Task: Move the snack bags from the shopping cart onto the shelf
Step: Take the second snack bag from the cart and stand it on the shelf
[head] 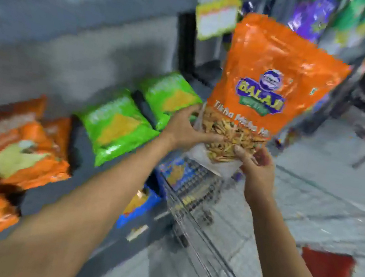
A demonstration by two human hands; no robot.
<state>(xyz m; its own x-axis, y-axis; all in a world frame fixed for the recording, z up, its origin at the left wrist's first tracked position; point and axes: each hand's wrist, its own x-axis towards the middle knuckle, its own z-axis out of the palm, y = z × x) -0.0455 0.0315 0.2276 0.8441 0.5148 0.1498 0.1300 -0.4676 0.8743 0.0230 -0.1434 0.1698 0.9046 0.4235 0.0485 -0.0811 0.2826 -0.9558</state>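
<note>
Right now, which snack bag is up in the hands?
The orange Balaji bag, gripped at its bottom by the left hand and right hand; the green bags lie on the shelf.

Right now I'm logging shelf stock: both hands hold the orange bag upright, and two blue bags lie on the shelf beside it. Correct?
Not quite: in the head view the two bags on the shelf are green. Both hands, left and right, do hold the orange bag upright.

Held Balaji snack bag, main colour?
Orange glossy Balaji snack bag, purple-and-yellow logo, clear window at the bottom showing the snack. Head view shows it.
</note>
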